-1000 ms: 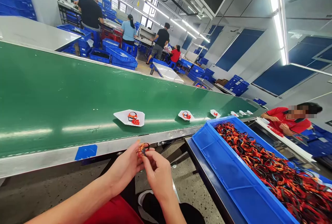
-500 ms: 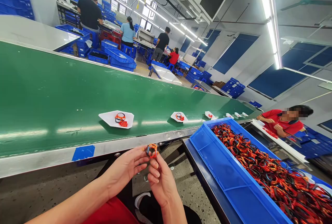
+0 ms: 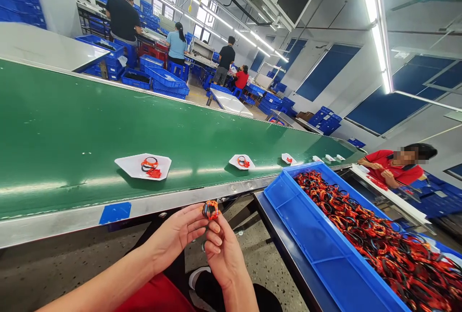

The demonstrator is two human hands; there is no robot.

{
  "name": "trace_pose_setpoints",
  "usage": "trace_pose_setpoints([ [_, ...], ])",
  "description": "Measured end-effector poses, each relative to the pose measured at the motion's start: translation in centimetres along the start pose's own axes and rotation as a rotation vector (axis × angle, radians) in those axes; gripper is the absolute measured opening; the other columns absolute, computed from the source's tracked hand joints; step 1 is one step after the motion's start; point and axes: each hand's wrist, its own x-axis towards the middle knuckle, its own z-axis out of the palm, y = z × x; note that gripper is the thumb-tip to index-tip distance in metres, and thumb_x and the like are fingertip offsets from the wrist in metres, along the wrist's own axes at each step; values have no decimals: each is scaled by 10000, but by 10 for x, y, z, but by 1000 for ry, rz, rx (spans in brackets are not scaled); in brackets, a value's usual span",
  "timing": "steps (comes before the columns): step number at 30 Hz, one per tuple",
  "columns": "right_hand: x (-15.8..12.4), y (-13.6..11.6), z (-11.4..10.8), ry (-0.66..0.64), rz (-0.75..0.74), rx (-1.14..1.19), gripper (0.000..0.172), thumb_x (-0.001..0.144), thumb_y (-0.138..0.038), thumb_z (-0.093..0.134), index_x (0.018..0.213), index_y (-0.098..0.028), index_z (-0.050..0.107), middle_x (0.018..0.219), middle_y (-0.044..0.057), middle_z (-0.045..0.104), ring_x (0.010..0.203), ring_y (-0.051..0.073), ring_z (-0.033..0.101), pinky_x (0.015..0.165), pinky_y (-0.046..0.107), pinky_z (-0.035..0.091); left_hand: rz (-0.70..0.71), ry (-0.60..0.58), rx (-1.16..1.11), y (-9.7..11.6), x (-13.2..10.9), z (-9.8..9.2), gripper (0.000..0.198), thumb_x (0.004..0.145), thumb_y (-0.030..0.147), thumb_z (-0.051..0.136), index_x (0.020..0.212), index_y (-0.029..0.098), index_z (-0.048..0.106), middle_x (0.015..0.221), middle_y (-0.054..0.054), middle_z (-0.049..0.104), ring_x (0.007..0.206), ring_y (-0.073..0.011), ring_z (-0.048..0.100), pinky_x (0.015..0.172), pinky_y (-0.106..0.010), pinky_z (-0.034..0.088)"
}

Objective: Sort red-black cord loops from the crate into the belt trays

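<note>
Both of my hands meet just below the conveyor's metal edge and pinch one small coiled bundle of orange and black wire [image 3: 211, 209]. My left hand [image 3: 175, 235] holds it from the left with thumb and fingertips. My right hand [image 3: 223, 247] grips it from below, fingers curled. On the green belt [image 3: 72, 124] above them lies a white tray [image 3: 130, 166] with an orange and black wire piece on it. More white trays with similar pieces, the nearest one [image 3: 235, 160], follow further right along the belt.
A long blue bin [image 3: 306, 235] full of tangled orange and black wire bundles stands at my right. A seated person in a red shirt [image 3: 391, 170] works beyond it. Other people stand among stacked blue crates [image 3: 159, 78] across the belt. A blue tape patch [image 3: 115, 212] marks the belt's edge.
The white trays have travelled left along the belt. My hands turned the wire bundle and raised it slightly, still pinching it between them.
</note>
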Motion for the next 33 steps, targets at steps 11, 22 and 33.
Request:
trace_pose_setpoints([
  [11, -1, 9, -3, 74, -90, -43, 264, 663, -314, 765, 792, -142, 612, 617, -57, 468, 423, -8, 288, 346, 91, 219, 133, -37, 205, -1, 0, 1, 443, 726, 239, 706, 1149, 196, 581, 1000, -71, 657, 867, -160, 624, 781, -268, 500],
  [22, 1, 10, -6, 87, -1, 98, 311, 584, -266, 816, 791, -128, 630, 602, -72, 484, 408, -27, 296, 326, 71, 224, 130, -24, 231, -5, 1, 0, 448, 724, 233, 706, 1152, 196, 581, 1017, -70, 652, 898, -158, 616, 826, -269, 485],
  [33, -13, 6, -29, 110, -182, -21, 305, 695, -363, 748, 855, -140, 616, 623, -58, 492, 423, -7, 335, 349, 95, 226, 116, 35, 407, -13, -3, -1, 516, 704, 320, 713, 1184, 235, 544, 1182, -90, 583, 998, -216, 588, 820, -325, 505],
])
